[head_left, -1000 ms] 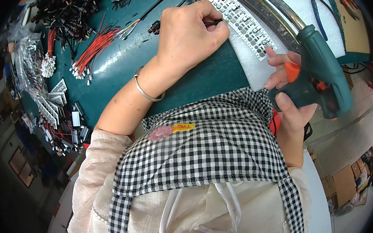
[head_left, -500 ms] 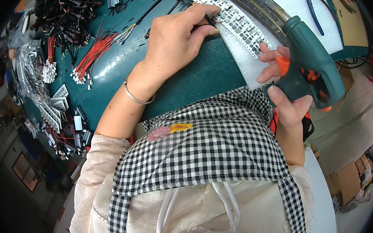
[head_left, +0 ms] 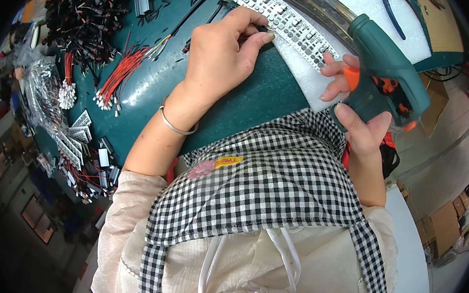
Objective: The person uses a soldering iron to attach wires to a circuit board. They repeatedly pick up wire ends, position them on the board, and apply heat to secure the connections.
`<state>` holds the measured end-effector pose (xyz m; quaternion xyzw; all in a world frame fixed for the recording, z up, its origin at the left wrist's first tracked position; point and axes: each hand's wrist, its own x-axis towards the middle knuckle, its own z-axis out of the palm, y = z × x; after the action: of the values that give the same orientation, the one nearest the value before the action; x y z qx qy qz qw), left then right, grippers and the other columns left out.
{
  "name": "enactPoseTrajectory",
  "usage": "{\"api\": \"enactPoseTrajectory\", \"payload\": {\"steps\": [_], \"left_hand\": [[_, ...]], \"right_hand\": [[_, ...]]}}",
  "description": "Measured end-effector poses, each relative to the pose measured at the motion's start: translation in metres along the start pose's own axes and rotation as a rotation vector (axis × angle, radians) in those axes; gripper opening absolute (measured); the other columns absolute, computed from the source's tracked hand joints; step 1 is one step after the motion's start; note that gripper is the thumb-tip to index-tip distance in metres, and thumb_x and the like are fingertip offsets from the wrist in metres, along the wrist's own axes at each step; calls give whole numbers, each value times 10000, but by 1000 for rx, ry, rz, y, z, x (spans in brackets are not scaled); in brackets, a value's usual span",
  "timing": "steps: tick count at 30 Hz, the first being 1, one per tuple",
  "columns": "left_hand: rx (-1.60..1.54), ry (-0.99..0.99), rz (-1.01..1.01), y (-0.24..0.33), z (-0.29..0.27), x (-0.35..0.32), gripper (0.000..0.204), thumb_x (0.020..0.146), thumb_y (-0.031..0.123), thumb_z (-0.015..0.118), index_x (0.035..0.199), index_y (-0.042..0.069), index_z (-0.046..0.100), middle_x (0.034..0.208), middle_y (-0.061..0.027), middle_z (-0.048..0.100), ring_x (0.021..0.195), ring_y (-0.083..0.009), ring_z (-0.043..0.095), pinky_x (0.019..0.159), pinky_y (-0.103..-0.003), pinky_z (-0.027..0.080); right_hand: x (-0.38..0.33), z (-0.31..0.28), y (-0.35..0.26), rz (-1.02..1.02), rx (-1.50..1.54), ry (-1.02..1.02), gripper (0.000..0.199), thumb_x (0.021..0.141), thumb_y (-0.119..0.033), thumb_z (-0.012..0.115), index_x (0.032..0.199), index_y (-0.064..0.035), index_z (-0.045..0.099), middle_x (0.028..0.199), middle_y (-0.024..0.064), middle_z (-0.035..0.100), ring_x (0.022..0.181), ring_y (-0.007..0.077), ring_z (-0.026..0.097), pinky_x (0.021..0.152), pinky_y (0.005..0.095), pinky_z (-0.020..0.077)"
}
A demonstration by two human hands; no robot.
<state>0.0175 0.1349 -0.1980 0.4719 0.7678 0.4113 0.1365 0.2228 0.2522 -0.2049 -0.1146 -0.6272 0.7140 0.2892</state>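
My left hand (head_left: 217, 57) is closed at the near edge of a long white circuit board panel (head_left: 290, 27), with thumb and forefinger pinching a small black cable end (head_left: 262, 28). Thin coloured wires run from that end toward the board. My right hand (head_left: 360, 120) grips a green hot glue gun (head_left: 387, 56) with an orange trigger. Its nozzle end points up and left, over a dark metal bar beyond the panel. White foam sheet (head_left: 311, 81) lies under the panel.
On the green table (head_left: 249, 98), a heap of black cables (head_left: 82, 13) lies at far left. Beside it are red wires with white connectors (head_left: 121, 77), clear plastic bags (head_left: 43, 95) and small boards (head_left: 75, 142). Blue-handled pliers (head_left: 392, 15) rest on foam at far right.
My left hand has shifted slightly, still pinching the cable end at the board. The glue gun has moved a little left and up in my right hand.
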Motion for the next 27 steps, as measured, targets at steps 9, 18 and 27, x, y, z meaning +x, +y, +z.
{"api": "enactPoseTrajectory", "payload": {"steps": [9, 18, 27], "left_hand": [[62, 5, 133, 0, 1, 4, 96, 764, 45, 721, 852, 24, 688, 729, -130, 676, 622, -229, 666, 577, -292, 516], [247, 32, 196, 7, 3, -1, 119, 760, 45, 733, 875, 34, 706, 786, -124, 695, 666, -246, 678, 601, -289, 533], [309, 38, 268, 3, 5, -2, 90, 760, 63, 735, 834, 43, 689, 752, -101, 686, 642, -249, 668, 558, -311, 527]], "right_hand": [[-1, 0, 2, -11, -13, -21, 527, 802, -27, 644, 1270, 120, 451, 1050, 201, 628, 946, 283, 634, 936, 480, 443], [-19, 1, -41, 253, 8, 140, 663, 807, -166, 697, 1308, 121, 372, 773, 130, 600, 682, 205, 586, 713, 385, 515], [-57, -13, -46, 351, 10, 107, 449, 783, -9, 669, 1189, 89, 504, 704, 89, 577, 564, 110, 536, 536, 226, 435]]}}
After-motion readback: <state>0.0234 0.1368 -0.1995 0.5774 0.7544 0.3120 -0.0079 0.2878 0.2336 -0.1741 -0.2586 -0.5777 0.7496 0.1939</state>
